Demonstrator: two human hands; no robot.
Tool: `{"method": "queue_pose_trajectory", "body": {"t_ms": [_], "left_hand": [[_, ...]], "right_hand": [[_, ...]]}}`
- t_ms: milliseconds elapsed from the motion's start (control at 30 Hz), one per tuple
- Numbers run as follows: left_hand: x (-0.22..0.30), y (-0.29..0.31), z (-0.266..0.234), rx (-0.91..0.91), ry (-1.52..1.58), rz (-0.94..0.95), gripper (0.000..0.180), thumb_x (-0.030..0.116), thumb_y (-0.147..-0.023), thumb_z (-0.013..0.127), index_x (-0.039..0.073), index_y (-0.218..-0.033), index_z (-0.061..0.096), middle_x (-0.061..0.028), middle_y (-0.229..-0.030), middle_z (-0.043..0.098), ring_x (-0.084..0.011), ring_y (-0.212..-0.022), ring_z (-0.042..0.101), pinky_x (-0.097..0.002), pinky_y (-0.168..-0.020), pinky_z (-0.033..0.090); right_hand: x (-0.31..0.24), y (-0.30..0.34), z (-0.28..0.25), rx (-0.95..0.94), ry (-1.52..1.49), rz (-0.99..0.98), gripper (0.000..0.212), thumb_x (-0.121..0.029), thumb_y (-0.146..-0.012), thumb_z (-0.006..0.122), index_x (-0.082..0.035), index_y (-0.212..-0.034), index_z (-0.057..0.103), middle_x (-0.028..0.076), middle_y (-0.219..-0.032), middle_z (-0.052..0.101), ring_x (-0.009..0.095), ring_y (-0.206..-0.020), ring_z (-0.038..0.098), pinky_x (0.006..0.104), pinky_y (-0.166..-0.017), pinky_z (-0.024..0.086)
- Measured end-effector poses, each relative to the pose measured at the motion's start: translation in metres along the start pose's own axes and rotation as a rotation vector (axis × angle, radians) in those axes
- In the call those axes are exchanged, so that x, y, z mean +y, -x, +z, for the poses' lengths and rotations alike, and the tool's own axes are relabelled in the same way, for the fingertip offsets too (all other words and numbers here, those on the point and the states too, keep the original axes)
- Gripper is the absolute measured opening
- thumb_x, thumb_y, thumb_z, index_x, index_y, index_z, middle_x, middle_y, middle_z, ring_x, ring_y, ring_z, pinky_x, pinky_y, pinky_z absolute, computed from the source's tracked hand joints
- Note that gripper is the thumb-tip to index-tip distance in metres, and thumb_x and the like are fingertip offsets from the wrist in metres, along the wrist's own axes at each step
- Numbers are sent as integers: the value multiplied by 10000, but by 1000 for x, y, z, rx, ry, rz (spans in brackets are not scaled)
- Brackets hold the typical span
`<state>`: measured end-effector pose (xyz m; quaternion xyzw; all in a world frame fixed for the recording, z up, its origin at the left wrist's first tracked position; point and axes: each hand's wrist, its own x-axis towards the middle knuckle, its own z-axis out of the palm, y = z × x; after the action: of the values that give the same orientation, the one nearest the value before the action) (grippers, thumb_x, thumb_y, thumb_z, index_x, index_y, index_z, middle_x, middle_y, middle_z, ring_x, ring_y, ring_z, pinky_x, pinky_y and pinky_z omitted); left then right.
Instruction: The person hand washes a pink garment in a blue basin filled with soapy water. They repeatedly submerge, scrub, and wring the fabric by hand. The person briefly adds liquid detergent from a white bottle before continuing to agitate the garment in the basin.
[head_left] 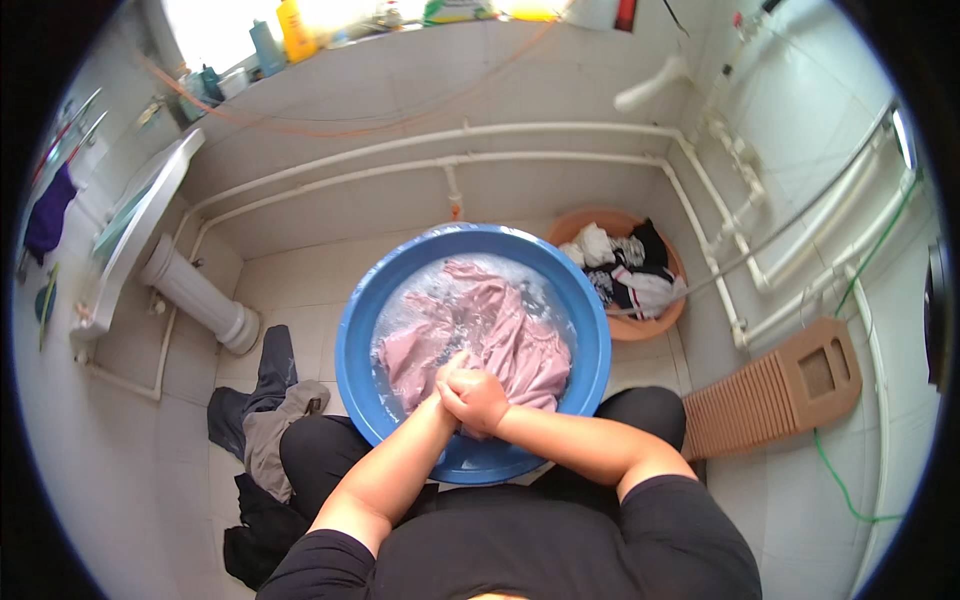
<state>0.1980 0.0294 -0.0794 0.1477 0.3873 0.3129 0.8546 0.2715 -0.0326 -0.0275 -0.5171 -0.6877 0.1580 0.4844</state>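
A pink garment (505, 325) lies bunched and wet in sudsy water inside a round blue basin (354, 345). Over the near side of the basin, my left hand (449, 376) and my right hand (478, 401) are pressed together, both closed on a fold of this garment. The right hand covers much of the left one, so the left fingers are partly hidden. Some pink cloth shows just below my hands, and the rest spreads away from them through the foam.
An orange basin (640, 328) of black and white clothes stands behind at the right. A brown washboard (765, 390) leans by the right wall. Dark and grey clothes (270, 420) lie on the floor at left, near a pedestal sink (195, 290). White pipes (420, 165) line the walls.
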Motion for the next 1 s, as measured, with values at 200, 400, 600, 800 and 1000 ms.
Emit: {"method": "queue_pose_trajectory", "body": {"t_ms": [200, 400, 600, 800, 1000], "left_hand": [[20, 53, 52, -37, -163, -98, 493, 435, -869, 502, 40, -1164, 502, -124, -1076, 581, -254, -943, 586, -396, -811, 491], [54, 8, 14, 199, -5, 150, 389, 293, -862, 552, -18, -1095, 520, -184, -1053, 583, -306, -931, 588, -439, -834, 480], [30, -35, -40, 372, -1780, 681, 444, 180, -765, 590, 89, -1195, 526, -262, -1177, 479, -411, -1090, 469, -429, -936, 380], [60, -71, -76, 416, -1597, 513, 323, 185, -794, 511, 8, -1051, 594, -210, -991, 601, -330, -953, 581, -397, -832, 444], [45, -46, -12, -203, 39, 152, 484, 453, -904, 400, 55, -1147, 525, -101, -1085, 591, -262, -1026, 555, -433, -926, 427]], "right_hand": [[100, -26, -17, 39, 207, 424, 358, -383, -813, 561, -43, -705, 586, 171, -768, 599, 355, -726, 575, 419, -642, 450], [131, -40, -42, -245, -125, 467, 486, -507, -792, 574, -52, -957, 607, 156, -929, 633, 281, -872, 612, 366, -736, 462], [149, -46, -40, -499, 457, 830, 554, -502, -756, 564, -83, -1119, 588, 173, -1084, 600, 331, -1011, 568, 398, -864, 450], [157, -49, -40, -459, 520, 982, 286, -245, -778, 537, -88, -966, 687, 134, -1100, 616, 262, -1050, 581, 365, -865, 457], [100, -43, -4, -45, 135, 117, 279, -269, -607, 649, -81, -813, 651, 73, -1128, 557, 277, -960, 561, 359, -822, 465]]}}
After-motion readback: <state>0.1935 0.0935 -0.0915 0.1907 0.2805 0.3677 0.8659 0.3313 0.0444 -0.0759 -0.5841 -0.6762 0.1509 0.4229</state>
